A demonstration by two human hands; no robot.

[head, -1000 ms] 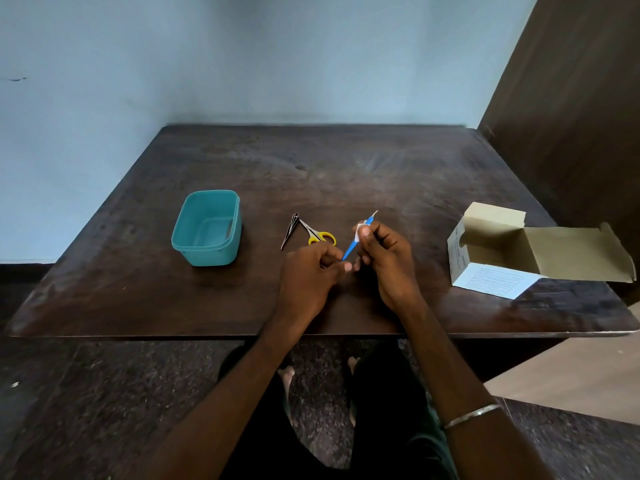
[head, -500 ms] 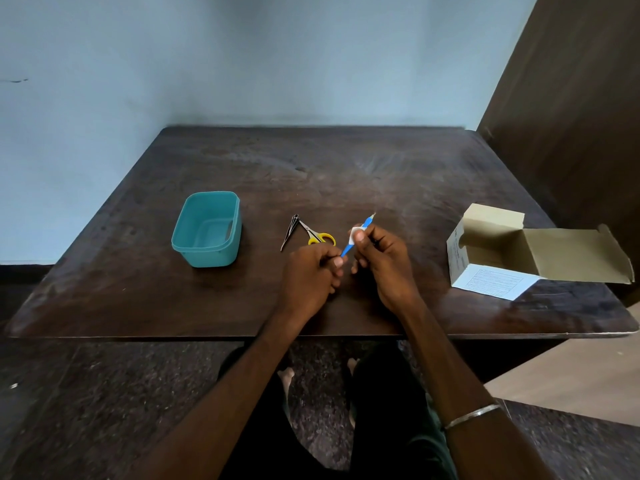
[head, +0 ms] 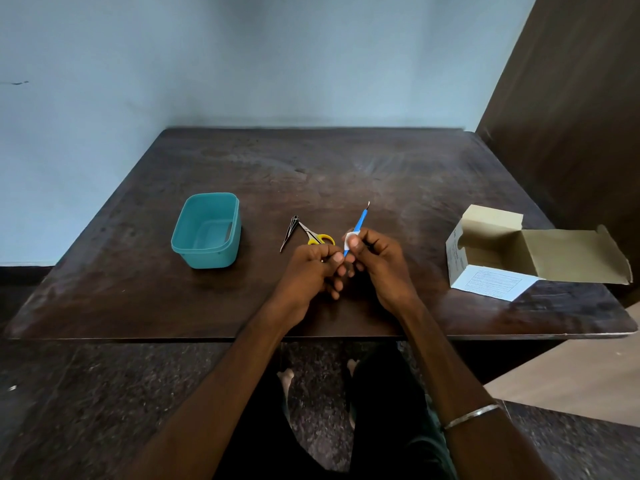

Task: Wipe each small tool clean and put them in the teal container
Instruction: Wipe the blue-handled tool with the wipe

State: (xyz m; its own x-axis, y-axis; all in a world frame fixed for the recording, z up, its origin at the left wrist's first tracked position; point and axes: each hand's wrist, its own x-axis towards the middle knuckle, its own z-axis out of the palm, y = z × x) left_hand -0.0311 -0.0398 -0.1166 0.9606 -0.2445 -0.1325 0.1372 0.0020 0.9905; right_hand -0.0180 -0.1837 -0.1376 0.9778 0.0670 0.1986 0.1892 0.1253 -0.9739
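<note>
A thin blue-handled tool (head: 360, 221) with a small metal tip points up and away from me. My left hand (head: 311, 271) pinches its lower end. My right hand (head: 377, 261) presses a small white wipe (head: 349, 237) around the handle's lower part. Small scissors with yellow handles (head: 317, 235) and dark tweezers (head: 290, 232) lie on the table just beyond my left hand. The teal container (head: 207, 230) stands open to the left, and I see nothing inside it.
An open cardboard box (head: 498, 258) with its flap out lies at the right of the dark wooden table (head: 346, 168). A wall runs behind, and a brown panel stands at the right. My legs are below the table's front edge.
The white wipe has slid down the blue handle toward my left hand, so more of the handle and its tip show above my right hand. Both hands stay in the same spot.
</note>
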